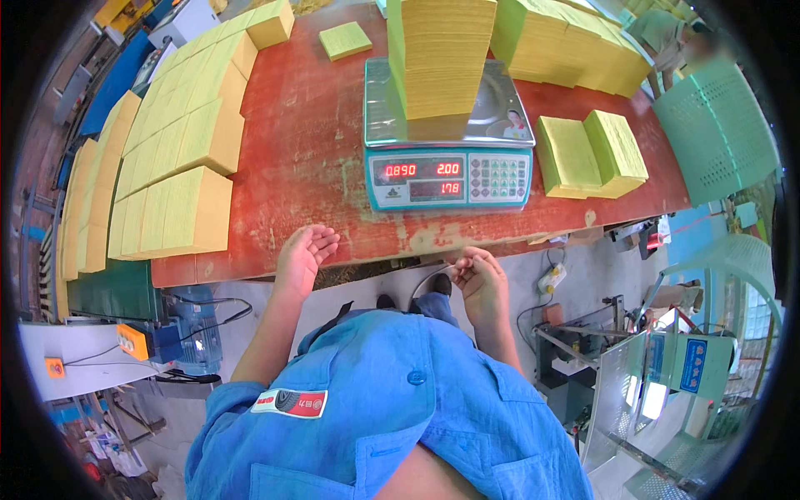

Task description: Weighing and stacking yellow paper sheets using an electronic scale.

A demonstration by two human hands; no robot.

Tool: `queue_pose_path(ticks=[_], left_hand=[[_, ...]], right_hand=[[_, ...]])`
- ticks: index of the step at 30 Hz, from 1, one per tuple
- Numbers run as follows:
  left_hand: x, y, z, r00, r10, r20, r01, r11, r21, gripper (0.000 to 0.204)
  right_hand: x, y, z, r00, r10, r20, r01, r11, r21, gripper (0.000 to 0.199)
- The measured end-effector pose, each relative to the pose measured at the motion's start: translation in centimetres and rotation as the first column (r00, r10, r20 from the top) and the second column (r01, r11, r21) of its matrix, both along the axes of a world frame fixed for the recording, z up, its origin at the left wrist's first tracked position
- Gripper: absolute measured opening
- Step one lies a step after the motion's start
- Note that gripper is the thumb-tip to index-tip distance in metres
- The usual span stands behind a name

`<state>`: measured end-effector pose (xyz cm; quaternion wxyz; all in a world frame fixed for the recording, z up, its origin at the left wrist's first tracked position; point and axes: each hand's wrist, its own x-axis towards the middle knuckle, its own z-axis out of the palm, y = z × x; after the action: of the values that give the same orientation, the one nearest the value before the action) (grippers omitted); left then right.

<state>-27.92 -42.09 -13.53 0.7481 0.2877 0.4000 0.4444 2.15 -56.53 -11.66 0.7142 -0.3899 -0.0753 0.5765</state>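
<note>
The blue shirt (392, 417) fills six o'clock. Beyond it the red desk (300, 142) carries a scale (448, 158) bearing a tall yellow paper stack (439, 58) at twelve. Left hand (302, 260) is open and empty; right hand (482, 279) has its fingers curled, seemingly pinching something thin. A bump could topple the stack; piles (179, 158) at ten crowd it.

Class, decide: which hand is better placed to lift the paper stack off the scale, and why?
Probably the left hand: it is open and empty at the table edge. The right hand is curled, apparently pinching something thin. Both sit about equally far from the stack on the scale.
</note>
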Motion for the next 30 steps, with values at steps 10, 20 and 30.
queue_pose_path(ticks=[10,20,30], left_hand=[[0.1,0.5,0.5,0.997,-0.065,-0.034,0.063,0.997,-0.033,0.029],[15.0,-2.5,9.2,0.805,-0.390,-0.446,0.498,0.853,0.153,0.019],[42.3,-0.4,10.3,0.623,-0.030,-0.781,0.771,0.188,0.608,0.032]], right_hand=[[0.7,-0.3,0.8,1.000,-0.025,-0.001,0.025,1.000,0.011,0.018],[6.6,0.6,0.4,0.998,0.060,-0.024,-0.060,0.998,-0.005,0.018],[20.1,-2.9,0.2,0.999,0.048,-0.023,-0.050,0.991,-0.120,0.017]])
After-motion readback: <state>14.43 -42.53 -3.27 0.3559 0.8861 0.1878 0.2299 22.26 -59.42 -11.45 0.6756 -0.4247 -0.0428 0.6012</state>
